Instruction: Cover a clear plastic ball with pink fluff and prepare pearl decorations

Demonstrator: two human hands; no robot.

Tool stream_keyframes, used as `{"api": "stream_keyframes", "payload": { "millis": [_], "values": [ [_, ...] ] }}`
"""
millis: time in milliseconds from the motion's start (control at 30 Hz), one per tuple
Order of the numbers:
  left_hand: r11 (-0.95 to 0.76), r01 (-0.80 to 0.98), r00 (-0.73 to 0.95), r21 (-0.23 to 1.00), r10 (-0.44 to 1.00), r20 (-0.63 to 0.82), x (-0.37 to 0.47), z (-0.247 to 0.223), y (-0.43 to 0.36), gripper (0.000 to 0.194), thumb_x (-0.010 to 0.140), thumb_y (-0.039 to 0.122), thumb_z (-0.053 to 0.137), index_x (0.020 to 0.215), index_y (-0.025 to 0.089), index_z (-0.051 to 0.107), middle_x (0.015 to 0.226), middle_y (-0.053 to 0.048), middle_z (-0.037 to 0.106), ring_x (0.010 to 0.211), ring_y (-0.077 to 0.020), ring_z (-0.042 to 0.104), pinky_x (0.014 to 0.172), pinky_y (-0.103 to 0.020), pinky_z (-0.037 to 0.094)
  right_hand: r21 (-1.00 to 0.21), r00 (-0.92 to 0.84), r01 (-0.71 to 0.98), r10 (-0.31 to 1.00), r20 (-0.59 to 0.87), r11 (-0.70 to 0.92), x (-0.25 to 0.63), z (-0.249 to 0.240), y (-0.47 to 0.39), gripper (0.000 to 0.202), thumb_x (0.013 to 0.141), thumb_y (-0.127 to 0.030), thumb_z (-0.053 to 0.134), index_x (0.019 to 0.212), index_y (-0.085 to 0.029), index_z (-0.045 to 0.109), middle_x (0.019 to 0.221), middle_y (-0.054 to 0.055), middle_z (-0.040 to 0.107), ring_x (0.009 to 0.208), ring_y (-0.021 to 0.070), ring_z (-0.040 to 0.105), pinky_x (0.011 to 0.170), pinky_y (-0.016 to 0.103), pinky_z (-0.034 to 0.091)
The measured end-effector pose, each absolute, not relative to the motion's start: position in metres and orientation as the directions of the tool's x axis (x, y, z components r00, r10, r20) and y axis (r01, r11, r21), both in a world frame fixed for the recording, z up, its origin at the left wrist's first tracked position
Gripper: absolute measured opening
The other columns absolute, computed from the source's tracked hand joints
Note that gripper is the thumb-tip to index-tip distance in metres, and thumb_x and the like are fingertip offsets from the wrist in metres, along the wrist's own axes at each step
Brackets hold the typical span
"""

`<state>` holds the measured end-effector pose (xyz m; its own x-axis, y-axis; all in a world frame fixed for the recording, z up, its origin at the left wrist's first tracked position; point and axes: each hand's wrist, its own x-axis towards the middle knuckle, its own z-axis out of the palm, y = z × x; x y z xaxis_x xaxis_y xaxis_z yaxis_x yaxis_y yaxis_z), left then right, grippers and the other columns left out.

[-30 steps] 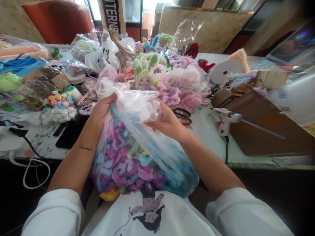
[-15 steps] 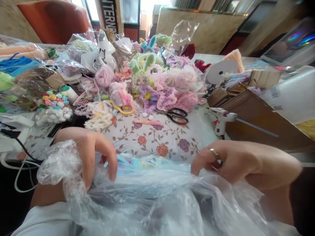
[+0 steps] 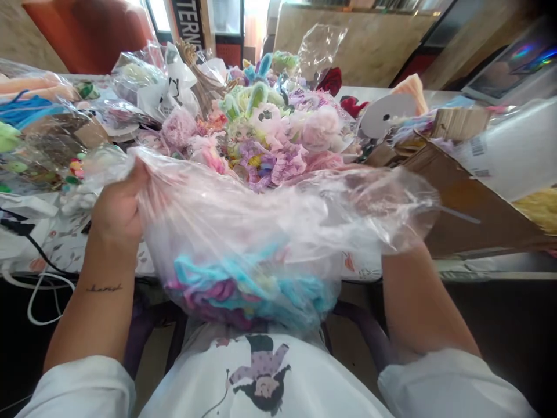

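A clear plastic bag (image 3: pixel 243 215) hangs stretched between my two hands above the table's near edge. In its bottom lie bundled blue, purple and pink fluffy strands (image 3: pixel 256 290), seen through the plastic. My left hand (image 3: pixel 119 203) is closed on the bag's upper left edge, fingers wrapped in the film. My right hand (image 3: pixel 402 217) is at the bag's right end, behind crumpled, shiny plastic. It appears to grip the film, though its fingers are blurred and mostly covered.
A heap of pastel plush pieces and yarn (image 3: pixel 270 133) fills the table's middle. A cardboard box (image 3: pixel 470 215) stands at the right, near a white spool (image 3: pixel 387 116). At the left are bagged craft supplies (image 3: pixel 35 139) and a power strip with a black plug (image 3: pixel 20 226).
Both hands have lifted and pulled the bag taut, bringing its colourful contents into view. The bag now covers the scissors and glue gun. The view has tipped down slightly.
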<state>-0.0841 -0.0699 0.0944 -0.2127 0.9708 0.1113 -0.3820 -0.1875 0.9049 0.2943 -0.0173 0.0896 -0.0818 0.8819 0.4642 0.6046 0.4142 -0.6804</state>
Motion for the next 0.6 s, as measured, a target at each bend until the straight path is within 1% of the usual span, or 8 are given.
{"api": "stream_keyframes", "payload": {
  "millis": [167, 233, 333, 367, 400, 467, 500, 600],
  "values": [
    [-0.168, -0.455, -0.178, 0.875, 0.979, 0.095, -0.071, 0.108, -0.041, 0.033, 0.098, 0.019, 0.046, 0.073, 0.018, 0.067, 0.067, 0.003, 0.068, 0.074, -0.0112, 0.063, 0.094, -0.030, 0.052, -0.625, 0.194, 0.440, 0.611, 0.767, 0.645, 0.269, 0.126, -0.041, 0.023, 0.086, -0.019, 0.056, 0.101, -0.017, 0.073, 0.099, 0.013, 0.072, 0.094, 0.0227, 0.069, 0.087, 0.040, 0.052],
    [-0.159, -0.446, -0.120, 0.881, 0.986, 0.117, -0.064, 0.112, -0.037, 0.039, 0.099, 0.020, 0.044, 0.065, 0.018, 0.064, 0.061, 0.003, 0.066, 0.069, -0.0108, 0.062, 0.092, -0.031, 0.052, -0.571, -0.026, 0.430, 0.642, 0.766, 0.699, 0.250, 0.142, -0.059, 0.029, 0.091, -0.026, 0.056, 0.117, -0.023, 0.069, 0.114, 0.009, 0.069, 0.108, 0.0242, 0.066, 0.095, 0.041, 0.051],
    [-0.138, -0.443, -0.065, 0.886, 0.990, 0.121, -0.054, 0.117, -0.037, 0.047, 0.102, 0.020, 0.036, 0.062, 0.018, 0.060, 0.058, 0.002, 0.064, 0.060, -0.0102, 0.059, 0.076, -0.028, 0.053, -0.377, -0.494, 0.643, 0.737, 0.461, 0.667, 0.221, 0.142, -0.068, 0.084, 0.073, -0.045, 0.078, 0.145, -0.019, 0.044, 0.128, 0.015, 0.063, 0.115, 0.0361, 0.060, 0.097, 0.052, 0.048],
    [-0.125, -0.442, -0.075, 0.888, 0.992, 0.102, -0.051, 0.118, -0.038, 0.048, 0.102, 0.020, 0.033, 0.062, 0.017, 0.058, 0.056, 0.002, 0.062, 0.055, -0.0095, 0.056, 0.069, -0.026, 0.051, -0.319, -0.535, 0.706, 0.772, 0.344, 0.632, 0.214, 0.137, -0.066, 0.091, 0.067, -0.045, 0.083, 0.144, -0.015, 0.045, 0.116, 0.016, 0.068, 0.105, 0.0380, 0.063, 0.089, 0.052, 0.050],
    [-0.118, -0.435, -0.098, 0.892, 0.992, 0.083, -0.050, 0.119, -0.038, 0.049, 0.103, 0.020, 0.031, 0.061, 0.017, 0.056, 0.054, 0.002, 0.060, 0.050, -0.0086, 0.053, 0.063, -0.024, 0.049, -0.275, -0.555, 0.745, 0.793, 0.252, 0.608, 0.210, 0.132, -0.062, 0.080, 0.067, -0.042, 0.083, 0.136, -0.014, 0.053, 0.099, 0.014, 0.072, 0.093, 0.0358, 0.066, 0.082, 0.049, 0.051],
    [-0.112, -0.374, -0.085, 0.921, 0.993, 0.087, -0.053, 0.119, -0.041, 0.044, 0.102, 0.022, 0.034, 0.065, 0.017, 0.056, 0.049, 0.003, 0.057, 0.042, -0.0076, 0.049, 0.051, -0.021, 0.042, -0.276, -0.627, 0.726, 0.771, 0.110, 0.630, 0.208, 0.124, -0.057, 0.029, 0.081, -0.031, 0.071, 0.106, -0.015, 0.069, 0.071, 0.006, 0.067, 0.071, 0.0250, 0.064, 0.072, 0.038, 0.049],
    [-0.115, -0.316, -0.013, 0.942, 0.993, 0.117, -0.057, 0.119, -0.043, 0.038, 0.101, 0.026, 0.040, 0.068, 0.017, 0.058, 0.047, 0.003, 0.055, 0.039, -0.0076, 0.046, 0.046, -0.020, 0.038, -0.327, -0.697, 0.664, 0.715, 0.056, 0.673, 0.210, 0.124, -0.057, 0.012, 0.087, -0.025, 0.063, 0.091, -0.017, 0.070, 0.066, 0.004, 0.064, 0.066, 0.0204, 0.062, 0.070, 0.033, 0.047],
    [-0.093, -0.065, 0.303, 0.994, 0.947, 0.108, -0.075, 0.121, -0.053, 0.039, 0.086, 0.053, 0.057, 0.075, 0.017, 0.066, 0.039, 0.002, 0.050, 0.033, -0.0106, 0.044, 0.038, -0.021, 0.031, -0.578, -0.926, 0.332, 0.376, -0.047, 0.745, 0.223, 0.137, -0.073, 0.022, 0.092, -0.017, 0.054, 0.075, -0.019, 0.068, 0.090, 0.006, 0.069, 0.080, 0.0158, 0.063, 0.075, 0.027, 0.046]
  ]
}}
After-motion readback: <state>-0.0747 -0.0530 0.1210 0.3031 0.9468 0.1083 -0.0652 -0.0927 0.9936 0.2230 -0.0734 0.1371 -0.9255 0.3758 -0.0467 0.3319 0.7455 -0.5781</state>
